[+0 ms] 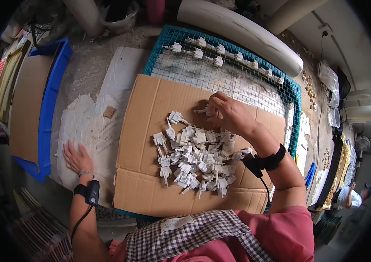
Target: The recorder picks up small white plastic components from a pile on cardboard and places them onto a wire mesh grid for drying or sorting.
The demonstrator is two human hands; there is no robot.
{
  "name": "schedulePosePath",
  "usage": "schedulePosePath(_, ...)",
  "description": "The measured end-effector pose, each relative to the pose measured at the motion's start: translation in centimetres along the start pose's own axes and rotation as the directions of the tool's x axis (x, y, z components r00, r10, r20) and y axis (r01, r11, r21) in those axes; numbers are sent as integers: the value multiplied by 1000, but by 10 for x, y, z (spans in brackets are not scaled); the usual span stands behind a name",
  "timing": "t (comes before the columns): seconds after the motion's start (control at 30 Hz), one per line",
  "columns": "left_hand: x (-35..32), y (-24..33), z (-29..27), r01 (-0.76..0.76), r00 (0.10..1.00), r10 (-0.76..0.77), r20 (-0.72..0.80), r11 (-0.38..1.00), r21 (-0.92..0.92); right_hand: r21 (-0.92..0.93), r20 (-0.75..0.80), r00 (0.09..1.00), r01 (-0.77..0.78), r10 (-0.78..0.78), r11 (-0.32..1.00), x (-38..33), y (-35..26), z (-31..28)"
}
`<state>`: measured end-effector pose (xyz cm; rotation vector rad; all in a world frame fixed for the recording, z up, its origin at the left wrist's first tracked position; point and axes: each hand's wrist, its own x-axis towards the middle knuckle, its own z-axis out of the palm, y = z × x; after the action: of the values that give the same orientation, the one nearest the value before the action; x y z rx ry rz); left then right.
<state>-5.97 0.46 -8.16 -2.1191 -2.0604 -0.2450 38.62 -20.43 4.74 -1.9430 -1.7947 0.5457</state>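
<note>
We seem to be sorting out pieces singly: our right hand (232, 114) pinches a white piece (203, 111) over the cardboard (136, 118), beyond the pile (192, 153). Our left hand (78, 160) lies open, flat. Next calls for a light grip.

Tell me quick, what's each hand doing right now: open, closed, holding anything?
Left hand: open, fingers spread on the whitish worktop, nothing visibly held.
Right hand: fingers curled at a small white molded piece; whether gripped, I can't tell.
</note>
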Motion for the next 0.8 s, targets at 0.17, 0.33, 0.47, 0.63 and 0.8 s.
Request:
schedulePosePath(0.17, 0, 4, -5, 1, 1000, -1, 19, 1000, -2, 103, -42, 991, -119, 124, 987, -5, 1, 4)
schedulePosePath(0.33, 0, 0, -4, 37, 999, -39, 33, 999, 31, 109, -272, 957, -77, 105, 991, 8, 25, -6)
schedulePosePath(0.47, 0, 5, -4, 15, 999, -16, 32, 1000, 11, -27, -455, 874, -207, 172, 978, 16, 81, -31)
schedulePosePath(0.63, -1, 2, -4, 30, 998, -31, 47, 999, 23, -149, -416, 889, -272, 189, 951, 25, 107, -37)
schedulePosePath(0.8, -1, -1, -4, 13, 999, -13, 40, 1000, 1, -143, -355, 898, -327, 259, 934, 29, 107, -39)
